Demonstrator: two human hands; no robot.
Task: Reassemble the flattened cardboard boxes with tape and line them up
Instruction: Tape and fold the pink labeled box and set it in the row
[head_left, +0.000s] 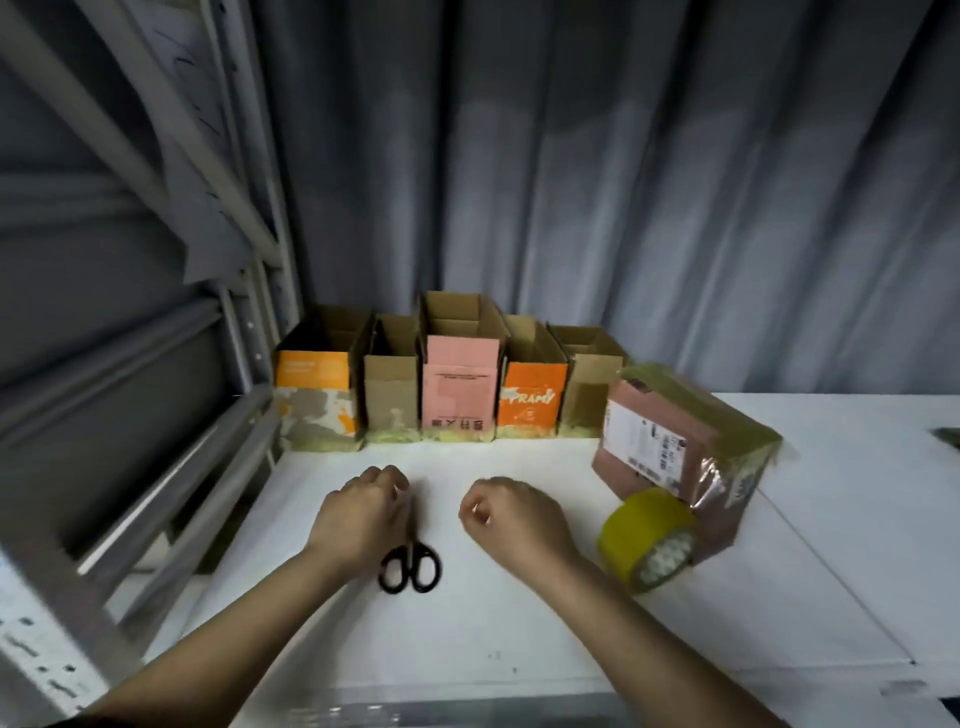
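Several open-topped cardboard boxes stand in a row at the back of the white table (519, 623): an orange-and-white one (318, 402), a plain brown one (390, 392), a pink one (460, 387), an orange one (531, 397) and another brown one (589, 387). A taped brown box (675, 457) lies tilted on the right, with a yellow tape roll (647, 540) leaning against it. My left hand (358, 514) hovers with curled fingers over the blades of black scissors (410, 561). My right hand (511, 517) is curled into a loose fist and holds nothing.
A grey metal shelf frame (156, 467) rises along the left edge of the table. A grey curtain (623, 182) hangs behind the boxes. A dark object (948, 436) shows at the far right edge.
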